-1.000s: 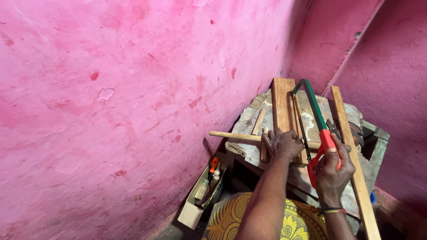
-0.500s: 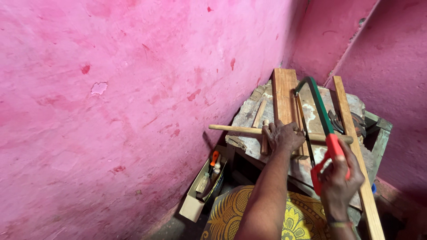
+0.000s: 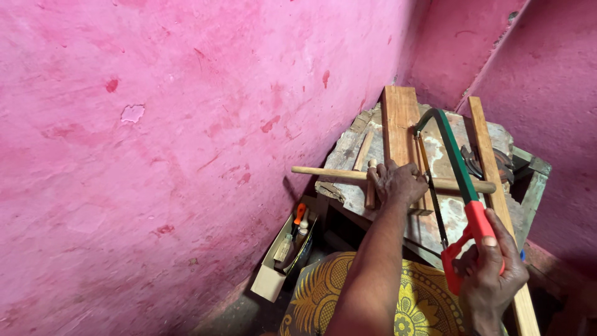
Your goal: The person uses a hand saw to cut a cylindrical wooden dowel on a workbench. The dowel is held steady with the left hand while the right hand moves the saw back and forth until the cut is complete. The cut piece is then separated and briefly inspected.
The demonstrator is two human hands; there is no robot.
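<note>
We find sawing in hand at centre right: left hand (image 3: 398, 183) clamps the round pale wooden dowel (image 3: 329, 173) flat. Right hand (image 3: 491, 274) is closed round the green-framed, red-handled hacksaw (image 3: 457, 165); we judge the next stroke needs steady pressure.

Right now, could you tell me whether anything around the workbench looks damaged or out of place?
The workbench top is worn, its near left edge chipped and ragged. The pink wall has flaked patches. The left hand pins a wooden rod that overhangs the bench edge, while the right hand grips the hacksaw.
</note>
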